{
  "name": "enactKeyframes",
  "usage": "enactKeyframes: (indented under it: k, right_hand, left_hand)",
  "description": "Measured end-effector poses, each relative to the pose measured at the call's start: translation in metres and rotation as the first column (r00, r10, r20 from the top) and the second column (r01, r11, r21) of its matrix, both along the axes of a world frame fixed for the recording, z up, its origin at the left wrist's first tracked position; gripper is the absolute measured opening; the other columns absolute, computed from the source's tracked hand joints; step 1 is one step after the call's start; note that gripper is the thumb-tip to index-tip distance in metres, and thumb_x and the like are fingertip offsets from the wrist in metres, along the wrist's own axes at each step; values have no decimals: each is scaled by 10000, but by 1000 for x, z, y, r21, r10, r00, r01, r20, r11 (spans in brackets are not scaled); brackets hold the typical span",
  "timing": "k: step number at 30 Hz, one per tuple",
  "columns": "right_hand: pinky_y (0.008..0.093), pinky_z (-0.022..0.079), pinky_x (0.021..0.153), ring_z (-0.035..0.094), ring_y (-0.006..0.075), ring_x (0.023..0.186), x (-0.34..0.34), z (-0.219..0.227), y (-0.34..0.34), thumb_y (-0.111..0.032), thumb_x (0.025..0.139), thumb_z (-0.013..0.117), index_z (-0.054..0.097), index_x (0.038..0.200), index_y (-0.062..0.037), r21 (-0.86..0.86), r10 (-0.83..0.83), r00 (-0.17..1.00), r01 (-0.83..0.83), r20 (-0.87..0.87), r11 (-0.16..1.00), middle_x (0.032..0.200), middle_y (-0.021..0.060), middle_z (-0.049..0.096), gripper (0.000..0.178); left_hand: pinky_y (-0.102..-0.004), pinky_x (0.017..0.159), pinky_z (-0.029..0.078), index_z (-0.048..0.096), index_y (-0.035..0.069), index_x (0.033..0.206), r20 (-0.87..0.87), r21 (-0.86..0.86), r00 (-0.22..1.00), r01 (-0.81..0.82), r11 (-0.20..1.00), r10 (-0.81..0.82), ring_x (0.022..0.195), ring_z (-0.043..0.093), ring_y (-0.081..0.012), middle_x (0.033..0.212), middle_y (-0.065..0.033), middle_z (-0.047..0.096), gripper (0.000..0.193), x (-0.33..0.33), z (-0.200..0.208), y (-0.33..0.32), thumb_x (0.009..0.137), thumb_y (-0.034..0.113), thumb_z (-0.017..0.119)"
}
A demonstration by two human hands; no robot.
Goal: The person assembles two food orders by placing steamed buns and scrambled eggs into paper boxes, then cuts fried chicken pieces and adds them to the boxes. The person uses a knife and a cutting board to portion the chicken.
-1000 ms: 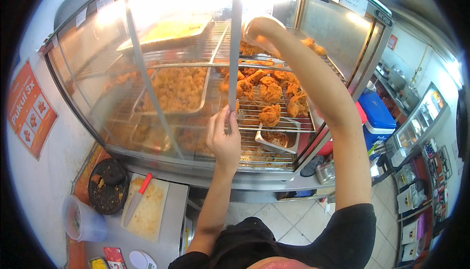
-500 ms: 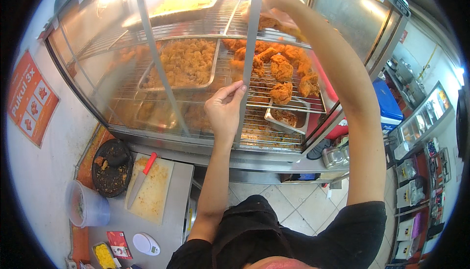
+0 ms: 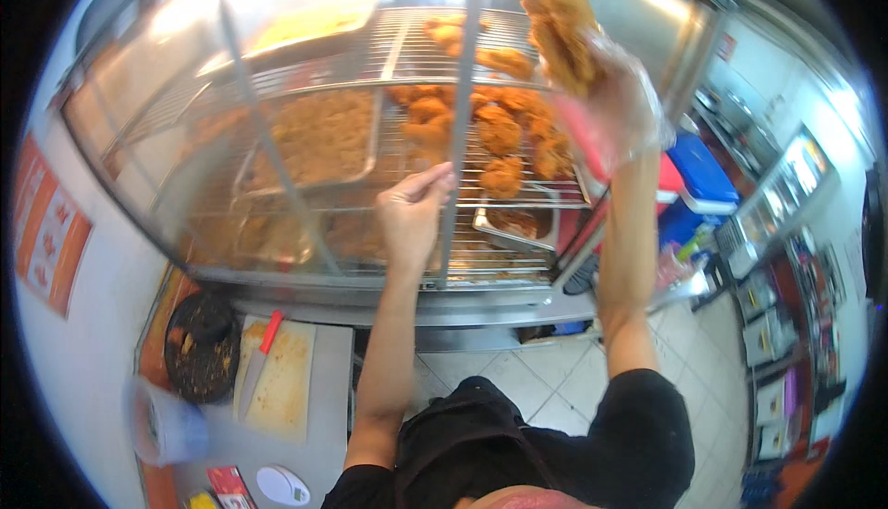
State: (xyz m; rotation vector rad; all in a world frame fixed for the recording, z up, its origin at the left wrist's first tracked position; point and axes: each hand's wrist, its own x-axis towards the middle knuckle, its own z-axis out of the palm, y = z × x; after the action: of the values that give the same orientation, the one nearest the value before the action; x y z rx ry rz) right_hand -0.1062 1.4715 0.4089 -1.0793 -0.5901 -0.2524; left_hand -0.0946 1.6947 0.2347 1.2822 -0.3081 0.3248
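A large piece of golden-brown fried chicken (image 3: 562, 32) is in my right hand (image 3: 629, 106), raised at the upper right of the display cabinet's opening. A clear plastic glove covers that hand. My left hand (image 3: 407, 217) pinches the metal edge of the cabinet's sliding glass door (image 3: 462, 93), fingertips pressed together. Inside, more fried chicken pieces (image 3: 499, 130) lie on a wire rack (image 3: 416, 65). Behind the glass sits a metal tray (image 3: 373, 139) of small fried pieces. Below the rack is a small steel pan (image 3: 546, 231) with browned bits in it.
At lower left, a steel counter (image 3: 333, 389) bears a red-handled knife (image 3: 259, 361) on a cutting board (image 3: 294, 370), a dark mortar (image 3: 199, 361), a plastic tub (image 3: 166, 426) and a white scale (image 3: 282, 486). A blue cooler box (image 3: 698, 176) stands right of the cabinet.
My right hand has come out from the upper rack toward the right, with a fried chicken piece now showing in it. My left hand stays at the door edge; the view has shifted slightly.
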Motion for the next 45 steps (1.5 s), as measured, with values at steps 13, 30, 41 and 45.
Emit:
enactKeyframes:
  k: [13,30,41,45]
  right_hand:
    - [389,453,760,532,231,876,-125,-141,-66,-316,902,712,498,1381,-33,564,377,907,-415,191,714,1081,125,466,596]
    - [547,518,929,581,347,1074,-125,-192,-63,-195,771,804,472,1428,-38,629,86,996,-71,7,774,1264,156,511,753]
    - [528,344,1138,405,286,1400,-184,-219,-85,-286,705,855,305,1586,-138,246,-438,889,398,135,884,1498,120,447,1049]
    - [514,348,1136,395,272,1418,-186,-234,-97,-304,727,849,256,1617,-127,108,-627,765,618,146,779,1531,113,429,1084]
  left_hand:
    - [-292,919,568,707,-75,1192,195,149,920,-369,917,339,1041,703,-173,1101,-131,739,230,-35,0,-45,990,16,649]
    - [-293,920,578,719,-73,1169,-30,62,998,56,997,-54,1001,730,-204,1074,-175,751,223,-16,13,-55,967,10,673]
    - [-365,689,546,801,41,893,298,27,954,6,1000,-14,718,714,-222,827,-175,752,178,-24,-1,-145,780,46,664]
    - [-458,635,490,643,-12,652,343,163,938,0,987,-56,598,610,-380,628,-229,604,35,-15,-7,-207,675,-24,618]
